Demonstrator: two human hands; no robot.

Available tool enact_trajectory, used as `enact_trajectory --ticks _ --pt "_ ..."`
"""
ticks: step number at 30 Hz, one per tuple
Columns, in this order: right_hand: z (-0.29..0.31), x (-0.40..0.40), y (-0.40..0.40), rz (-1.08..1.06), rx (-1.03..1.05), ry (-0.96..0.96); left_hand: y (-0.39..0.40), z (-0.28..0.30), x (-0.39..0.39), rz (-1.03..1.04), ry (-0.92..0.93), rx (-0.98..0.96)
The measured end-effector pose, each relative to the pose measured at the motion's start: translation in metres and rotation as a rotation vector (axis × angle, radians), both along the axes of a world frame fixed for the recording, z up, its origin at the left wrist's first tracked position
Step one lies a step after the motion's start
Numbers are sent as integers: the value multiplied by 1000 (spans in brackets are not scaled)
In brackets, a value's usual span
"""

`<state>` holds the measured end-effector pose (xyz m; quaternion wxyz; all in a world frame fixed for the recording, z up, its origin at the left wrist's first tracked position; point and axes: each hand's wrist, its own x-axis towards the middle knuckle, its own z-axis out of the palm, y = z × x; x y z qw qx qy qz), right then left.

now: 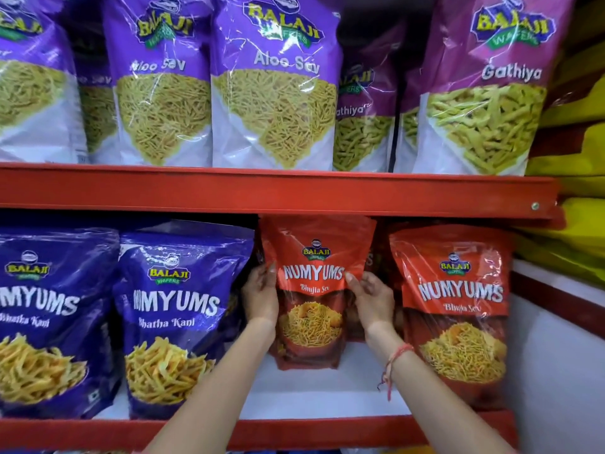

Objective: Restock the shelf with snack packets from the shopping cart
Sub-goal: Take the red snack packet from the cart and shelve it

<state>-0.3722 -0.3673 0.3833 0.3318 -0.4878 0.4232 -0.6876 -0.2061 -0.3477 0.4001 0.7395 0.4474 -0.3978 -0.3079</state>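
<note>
An orange-red Numyums Bhujia Sev packet [312,290] stands upright deep in the lower shelf [327,398], between the blue packets and another orange-red packet. My left hand [262,294] grips its left edge. My right hand [371,298] grips its right edge, thumb on the front. A red thread is tied round my right wrist. The shopping cart is out of view.
A second Bhujia Sev packet [458,316] stands at the shelf front on the right. Two blue Numyums packets [176,319] fill the left. The red upper shelf rail [278,191] carries purple Aloo Sev [275,80] and Gathiya [487,83] packets. Yellow bags [576,158] lie far right.
</note>
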Motion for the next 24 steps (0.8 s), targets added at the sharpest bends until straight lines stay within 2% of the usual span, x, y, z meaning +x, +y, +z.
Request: enact_trajectory --ticks 3,6,9,16,21,24 --pt "-10 -5 5 30 79 25 -12 -36 9 -27 -13 125" --pt "-33 -8 12 64 248 58 -32 -81 14 -63 30 262" --pt "-55 -11 23 133 383 112 -8 -79 11 -120 57 353" --pt "-78 -27 27 94 375 147 42 -61 11 -258 4 345" --pt "-61 -30 74 52 383 241 74 -66 14 -287 -78 301" --pt "-58 -34 99 38 365 275 90 -65 15 -272 -194 321"
